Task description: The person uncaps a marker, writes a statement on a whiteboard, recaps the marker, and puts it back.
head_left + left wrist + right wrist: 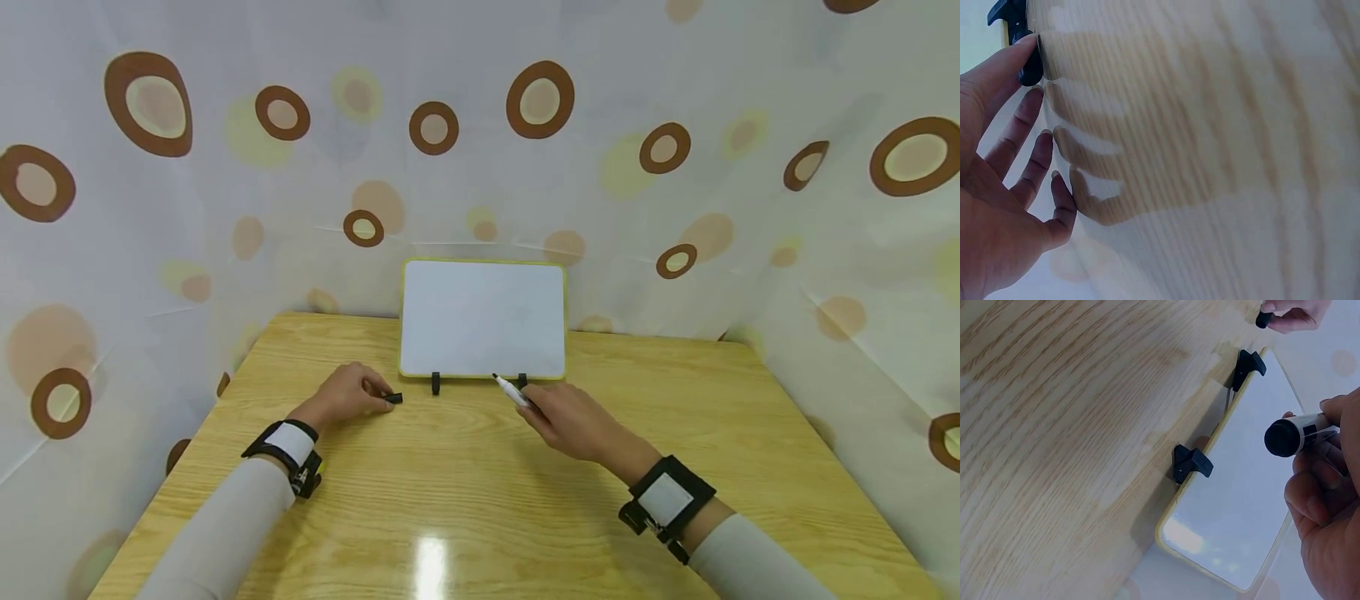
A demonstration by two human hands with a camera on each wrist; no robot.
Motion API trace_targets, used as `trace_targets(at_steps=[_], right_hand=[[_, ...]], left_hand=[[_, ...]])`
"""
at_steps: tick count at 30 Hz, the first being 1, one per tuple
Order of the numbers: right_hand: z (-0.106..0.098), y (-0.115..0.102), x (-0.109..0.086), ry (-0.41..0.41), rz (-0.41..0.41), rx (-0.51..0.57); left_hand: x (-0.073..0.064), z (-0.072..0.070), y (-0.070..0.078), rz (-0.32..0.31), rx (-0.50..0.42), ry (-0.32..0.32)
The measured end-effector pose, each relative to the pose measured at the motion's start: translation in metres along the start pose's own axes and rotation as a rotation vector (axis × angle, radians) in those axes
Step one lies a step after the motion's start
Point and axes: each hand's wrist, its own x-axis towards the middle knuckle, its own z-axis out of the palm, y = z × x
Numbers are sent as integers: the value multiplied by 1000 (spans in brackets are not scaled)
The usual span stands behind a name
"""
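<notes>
My left hand (351, 392) is low over the table, left of the whiteboard, its thumb and finger pinching a small black marker cap (393, 398). In the left wrist view the cap (1032, 67) sits at the fingertips close to the wood, other fingers spread with their tips at the surface. My right hand (573, 421) grips a white marker (513, 392), uncapped, its dark tip pointing up and left before the board's lower edge. A blank whiteboard (483, 317) with a yellow rim stands upright on two black feet (1190, 464). Whether the tip touches the board is unclear.
The light wooden table (420, 475) runs back to a wall covering (480, 183) patterned with brown and yellow ovals. The board stands near its back edge. Both wrists carry black straps with cameras (663, 504).
</notes>
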Motion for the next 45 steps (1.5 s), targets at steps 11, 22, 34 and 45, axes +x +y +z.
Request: trace_targets(at_steps=[11,22,34,45], right_hand=[[-2,0,2,3,20,-2],[-7,-2,3,4,12,-14],[-6,-4,7,-14,-1,4],[7,-19,11,-70,-106,-47]], left_hand=[[-4,0,0,16,8,14],[-4,2,0,22,2,33],[-16,-12,10,151,14,136],[-27,6,99,549,157,17]])
